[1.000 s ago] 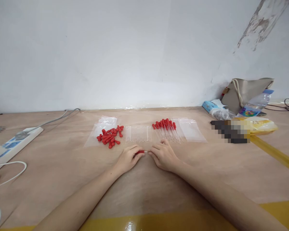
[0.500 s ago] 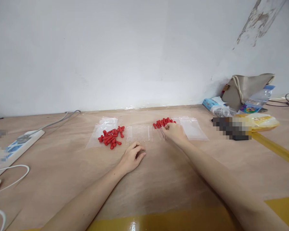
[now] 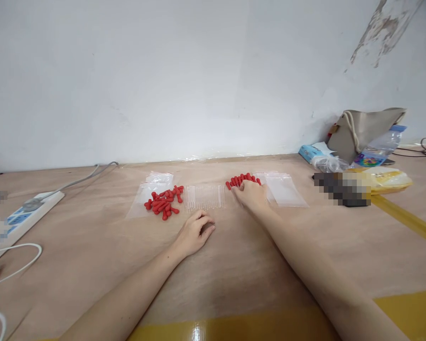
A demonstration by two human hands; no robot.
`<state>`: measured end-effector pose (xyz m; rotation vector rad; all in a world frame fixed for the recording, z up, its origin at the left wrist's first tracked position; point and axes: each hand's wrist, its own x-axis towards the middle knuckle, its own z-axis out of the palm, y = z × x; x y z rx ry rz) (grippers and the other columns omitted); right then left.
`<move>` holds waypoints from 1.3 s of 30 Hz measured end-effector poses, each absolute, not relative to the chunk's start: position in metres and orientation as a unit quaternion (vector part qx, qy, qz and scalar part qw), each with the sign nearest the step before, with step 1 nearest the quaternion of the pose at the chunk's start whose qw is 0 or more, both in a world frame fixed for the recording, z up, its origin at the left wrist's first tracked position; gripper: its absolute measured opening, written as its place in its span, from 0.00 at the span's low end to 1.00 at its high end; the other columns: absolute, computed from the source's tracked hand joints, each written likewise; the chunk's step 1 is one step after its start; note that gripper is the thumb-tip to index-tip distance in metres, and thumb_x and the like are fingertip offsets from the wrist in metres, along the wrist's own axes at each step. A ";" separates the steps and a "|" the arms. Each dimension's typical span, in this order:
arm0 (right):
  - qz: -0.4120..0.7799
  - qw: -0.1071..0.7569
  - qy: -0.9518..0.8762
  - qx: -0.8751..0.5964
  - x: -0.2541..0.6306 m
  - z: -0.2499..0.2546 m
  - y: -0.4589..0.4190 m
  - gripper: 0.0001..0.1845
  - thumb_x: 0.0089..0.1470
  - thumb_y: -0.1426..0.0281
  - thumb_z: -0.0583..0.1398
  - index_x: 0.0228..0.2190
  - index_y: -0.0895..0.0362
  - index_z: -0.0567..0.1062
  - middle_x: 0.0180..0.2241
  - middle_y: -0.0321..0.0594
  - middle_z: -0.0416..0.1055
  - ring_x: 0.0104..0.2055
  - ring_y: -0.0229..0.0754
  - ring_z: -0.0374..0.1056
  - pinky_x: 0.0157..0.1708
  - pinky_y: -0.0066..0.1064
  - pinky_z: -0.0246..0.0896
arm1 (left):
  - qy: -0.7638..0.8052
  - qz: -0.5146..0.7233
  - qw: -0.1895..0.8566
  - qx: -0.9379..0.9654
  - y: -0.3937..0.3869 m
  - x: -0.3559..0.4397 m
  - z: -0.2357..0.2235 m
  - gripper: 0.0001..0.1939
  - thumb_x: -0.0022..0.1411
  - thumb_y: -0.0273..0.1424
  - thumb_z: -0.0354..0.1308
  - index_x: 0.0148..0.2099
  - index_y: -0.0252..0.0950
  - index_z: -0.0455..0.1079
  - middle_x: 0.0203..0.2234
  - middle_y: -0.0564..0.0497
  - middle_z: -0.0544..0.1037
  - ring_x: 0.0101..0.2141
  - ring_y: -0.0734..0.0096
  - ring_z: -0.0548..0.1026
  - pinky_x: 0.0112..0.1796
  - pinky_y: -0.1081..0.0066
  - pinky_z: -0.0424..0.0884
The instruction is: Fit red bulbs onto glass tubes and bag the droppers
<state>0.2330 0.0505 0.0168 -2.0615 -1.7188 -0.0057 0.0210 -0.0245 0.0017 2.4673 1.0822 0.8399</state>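
My left hand [image 3: 196, 231] rests on the table, fingers loosely curled, with a gap between thumb and forefinger and nothing held. Just beyond it lies a row of clear, thin glass tubes [image 3: 205, 196]. To its left, a loose pile of red rubber bulbs [image 3: 165, 201] partly covers a clear plastic bag [image 3: 138, 204]. My right hand [image 3: 250, 194] is closed, its fingertips bent down at a row of droppers with red bulbs [image 3: 239, 180]. It hides most of their tubes, and what it pinches cannot be made out.
Clear zip bags [image 3: 287, 189] lie right of my right hand. Farther right are a dark blurred item [image 3: 337, 189], a yellow pack [image 3: 386, 180], a blue tissue pack [image 3: 310, 152] and a grey bag [image 3: 369, 128]. A corded power strip [image 3: 39, 213] is at left; a wall stands behind.
My right hand has shifted slightly left and now covers the dropper tubes that showed beside its fingers. My left hand has stayed in place.
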 end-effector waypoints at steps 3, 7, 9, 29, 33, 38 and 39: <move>0.025 0.200 -0.648 -0.735 0.217 0.018 0.048 0.15 0.49 0.61 0.51 0.26 0.56 0.73 0.27 0.41 0.72 0.34 0.44 0.66 0.42 0.40 0.43 | 0.379 0.292 0.161 0.863 -0.025 0.021 0.003 0.06 0.59 0.27 0.50 0.37 0.35 0.68 0.34 0.49 0.68 0.35 0.70 0.68 0.38 0.69 0.65; 0.050 0.135 -0.648 -0.748 0.199 0.020 0.051 0.14 0.48 0.64 0.52 0.27 0.58 0.74 0.29 0.46 0.72 0.34 0.47 0.67 0.43 0.43 0.41 | 0.380 0.290 0.159 0.864 -0.024 0.020 0.003 0.06 0.59 0.27 0.50 0.37 0.36 0.68 0.33 0.49 0.68 0.35 0.70 0.68 0.37 0.69 0.66; 0.059 0.127 -0.644 -0.752 0.195 0.022 0.054 0.14 0.48 0.64 0.52 0.28 0.59 0.74 0.29 0.47 0.72 0.34 0.47 0.67 0.44 0.44 0.40 | 0.380 0.290 0.156 0.864 -0.024 0.020 0.003 0.06 0.59 0.28 0.50 0.37 0.36 0.68 0.33 0.49 0.69 0.35 0.70 0.68 0.37 0.69 0.66; 0.017 0.210 -0.708 -0.674 0.230 0.021 0.011 0.12 0.56 0.69 0.46 0.36 0.60 0.65 0.30 0.45 0.73 0.32 0.44 0.68 0.42 0.38 0.44 | 0.458 0.108 -0.036 0.882 0.027 -0.053 0.027 0.10 0.47 0.20 0.49 0.31 0.35 0.69 0.35 0.43 0.69 0.38 0.58 0.68 0.38 0.62 0.65; -0.034 0.289 -0.731 -0.617 0.253 0.005 -0.004 0.11 0.56 0.70 0.47 0.38 0.60 0.65 0.29 0.41 0.73 0.31 0.41 0.68 0.45 0.36 0.42 | 0.461 0.106 -0.035 0.880 0.026 -0.051 0.027 0.10 0.47 0.18 0.48 0.29 0.34 0.67 0.33 0.43 0.70 0.36 0.59 0.69 0.39 0.61 0.64; -0.067 0.330 -0.734 -0.590 0.265 -0.006 -0.013 0.14 0.56 0.71 0.47 0.42 0.59 0.67 0.28 0.40 0.74 0.31 0.40 0.68 0.44 0.35 0.42 | 0.487 0.064 -0.096 0.866 0.023 -0.048 0.034 0.06 0.53 0.24 0.46 0.33 0.36 0.64 0.31 0.45 0.70 0.31 0.61 0.69 0.31 0.65 0.64; -0.068 0.335 -0.735 -0.585 0.266 -0.007 -0.013 0.13 0.56 0.70 0.47 0.40 0.59 0.68 0.27 0.40 0.73 0.30 0.39 0.68 0.44 0.35 0.43 | 0.488 0.071 -0.097 0.864 0.022 -0.048 0.036 0.05 0.54 0.25 0.47 0.33 0.36 0.63 0.30 0.46 0.70 0.31 0.61 0.69 0.31 0.65 0.64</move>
